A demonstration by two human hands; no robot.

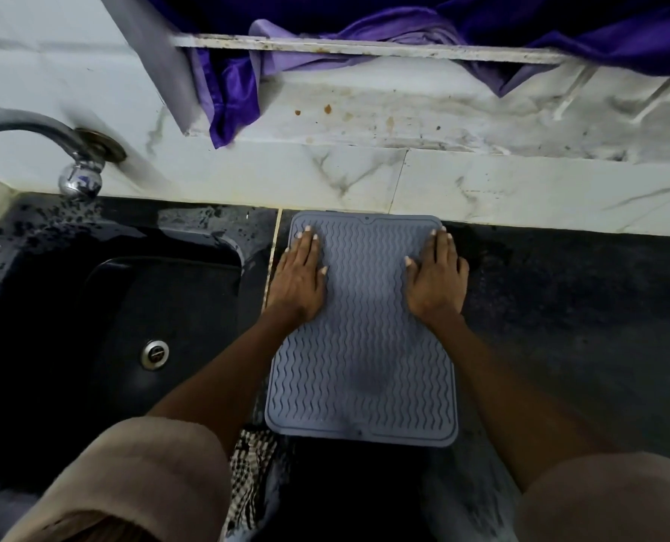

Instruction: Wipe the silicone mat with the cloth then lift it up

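A grey silicone mat (362, 346) with wavy ridges lies flat on the dark counter, its far edge against the tiled wall. My left hand (300, 275) rests flat on the mat's far left part, fingers straight. My right hand (437, 277) rests flat on its far right part, little finger at the mat's edge. A black-and-white checked cloth (249, 471) lies by the mat's near left corner, partly hidden under my left forearm. Neither hand holds anything.
A dark sink (102, 307) with a metal drain (154, 354) lies to the left, under a chrome tap (79, 166). Dark counter (580, 314) stretches to the right. Purple fabric (231, 99) hangs over a ledge on the stained tiled wall behind.
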